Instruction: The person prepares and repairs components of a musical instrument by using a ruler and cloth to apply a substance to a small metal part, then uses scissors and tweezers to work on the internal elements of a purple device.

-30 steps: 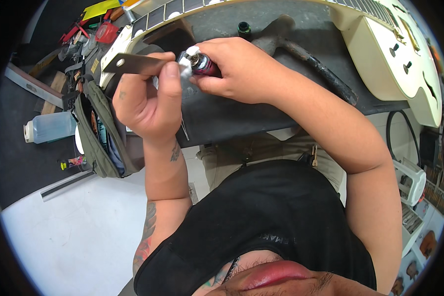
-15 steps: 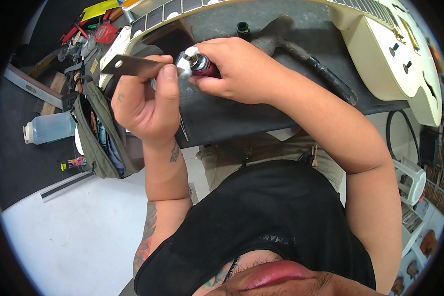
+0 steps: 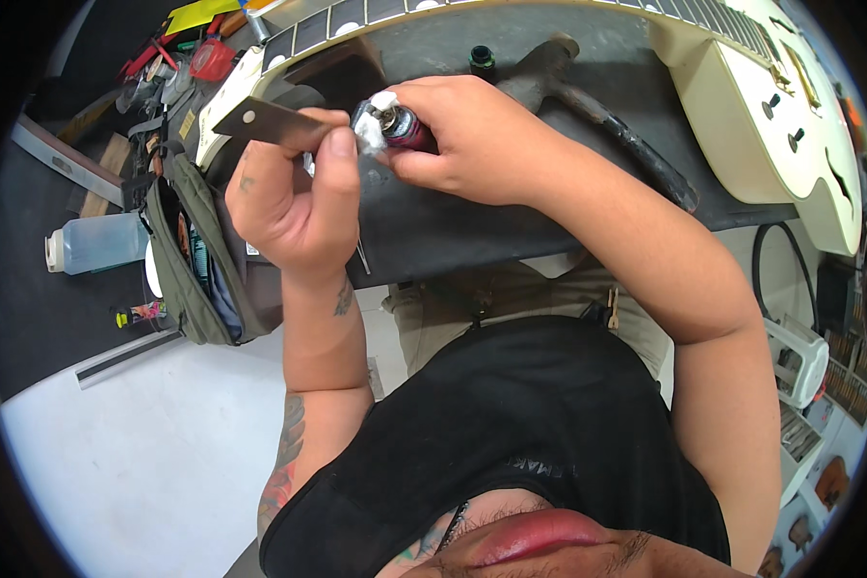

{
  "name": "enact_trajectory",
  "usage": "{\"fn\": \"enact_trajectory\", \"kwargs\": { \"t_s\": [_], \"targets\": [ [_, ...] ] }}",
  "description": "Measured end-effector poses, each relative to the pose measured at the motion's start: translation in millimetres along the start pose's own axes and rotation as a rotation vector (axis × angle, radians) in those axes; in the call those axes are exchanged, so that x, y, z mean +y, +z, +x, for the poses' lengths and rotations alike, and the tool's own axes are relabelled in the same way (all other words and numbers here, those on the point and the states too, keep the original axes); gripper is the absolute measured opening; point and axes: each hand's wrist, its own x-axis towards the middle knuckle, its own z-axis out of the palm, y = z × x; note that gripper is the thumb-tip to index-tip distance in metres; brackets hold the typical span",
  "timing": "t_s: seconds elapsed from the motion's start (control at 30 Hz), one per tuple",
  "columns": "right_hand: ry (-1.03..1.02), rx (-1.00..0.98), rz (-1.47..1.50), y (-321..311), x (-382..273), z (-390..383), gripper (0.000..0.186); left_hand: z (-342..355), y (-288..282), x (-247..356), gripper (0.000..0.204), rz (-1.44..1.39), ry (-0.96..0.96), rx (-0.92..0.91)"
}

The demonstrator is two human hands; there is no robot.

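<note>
My left hand [image 3: 303, 197] pinches a flat steel plate [image 3: 272, 123] with a round hole near its outer end. Its inner end lies at the fingertips, close to white cotton [image 3: 368, 132]. Fluffy tufts of that cotton stick out from the metal top of a small dark cylindrical vape device [image 3: 407, 129] with a purplish side. My right hand [image 3: 472, 144] wraps round this device and tips its top toward my left hand. The lower part of the device is hidden in my palm. Thin metal prongs [image 3: 362, 252] show below my left hand; whether it holds them I cannot tell.
A hammer [image 3: 617, 130] lies beyond my right forearm, a small dark green-black cap [image 3: 482, 60] beside its head. A cream guitar [image 3: 742, 135] stretches along the far side. To the left are an open green bag [image 3: 188, 255], a clear bottle [image 3: 101, 243] and piled tools.
My left hand has shifted slightly right with the plate, which now slopes more steeply. My right hand keeps its hold on the vape device.
</note>
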Motion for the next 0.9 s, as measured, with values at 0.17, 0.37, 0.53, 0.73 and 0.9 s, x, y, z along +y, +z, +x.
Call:
{"fn": "enact_trajectory", "kwargs": {
  "t_s": [0.17, 0.37, 0.53, 0.73, 0.9],
  "targets": [
    [0.018, -0.024, 0.035, -2.8, -3.1, 0.7, 0.033, -0.5, 5.5, 8.6, 0.008, -0.094, -0.103, 0.021],
    [0.023, -0.063, 0.017, -4.0, -0.2, -0.4, 0.041, -1.3, -5.3, 6.3, 0.012, -0.159, -0.073, 0.034],
    [0.034, -0.095, 0.097, -5.5, -8.4, -0.1, 0.050, -2.3, -2.1, 11.2, 0.012, -0.156, -0.106, 0.096],
    [0.039, -0.079, 0.120, -5.4, -11.3, 0.3, 0.048, -3.4, -9.0, 12.5, 0.016, -0.049, -0.068, -0.010],
    [-0.008, -0.026, 0.121, -0.4, -5.7, 0.1, 0.048, -3.4, -5.9, 14.2, 0.014, -0.083, -0.100, 0.042]
  ]
}}
